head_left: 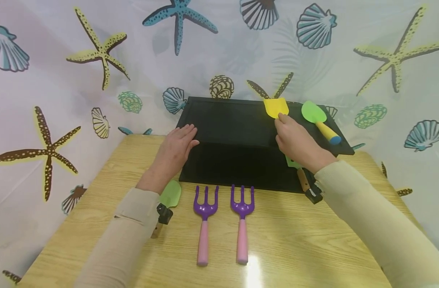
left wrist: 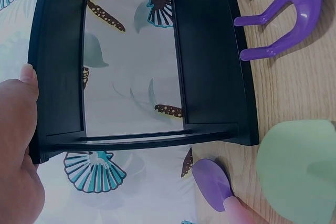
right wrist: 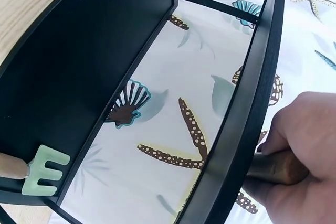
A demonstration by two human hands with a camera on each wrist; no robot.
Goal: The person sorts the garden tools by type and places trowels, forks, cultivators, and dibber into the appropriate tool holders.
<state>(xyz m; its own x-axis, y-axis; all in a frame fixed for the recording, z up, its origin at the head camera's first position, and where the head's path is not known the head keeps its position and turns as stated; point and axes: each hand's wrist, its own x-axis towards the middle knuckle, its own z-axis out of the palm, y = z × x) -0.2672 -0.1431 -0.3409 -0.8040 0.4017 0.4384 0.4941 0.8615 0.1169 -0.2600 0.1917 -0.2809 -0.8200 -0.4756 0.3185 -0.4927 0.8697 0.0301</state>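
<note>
The right hand grips the yellow trowel at the far edge of the shelf — the left hand, fingers straight, touches the shelf — purple forks nearer.

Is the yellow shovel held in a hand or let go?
Held: the right hand grips the yellow shovel by its handle, as the right wrist view shows.

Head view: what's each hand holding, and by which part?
Right hand grips the yellow-bladed trowel by its handle. Left hand holds nothing; it rests on the black shelf.
</note>
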